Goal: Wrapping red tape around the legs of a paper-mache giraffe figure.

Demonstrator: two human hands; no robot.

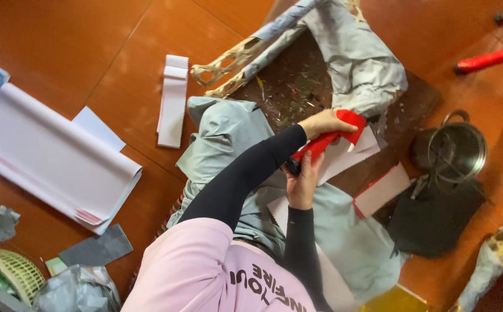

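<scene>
Fingers of the left hand (323, 122) curl over the top of a red strip (326, 140), gripping it near its folded end. Fingers of the right hand (302, 185) close around the strip's lower end, where a dark stub shows. Both arms wear black sleeves (246, 173); pink shirt (205, 271) at 6 o'clock.

Head view: strip lies slantwise at centre, rising toward 2 o'clock, its upper end bent over against a grey paper-covered frame (361, 63). Under the strip, a white sheet with a zigzag edge (349, 156). At 3 o'clock of the hands, a white card with a red edge (383, 190), then a steel pot (456, 151) on a dark mat (436, 222). At 10 o'clock, a folded white strip (172, 101) on the brown floor (61, 46). At 9 o'clock, a big white paper roll (49, 156). Red sticks (491, 58) at 1 o'clock, well apart. Woven basket (9, 271) at 8 o'clock.
</scene>
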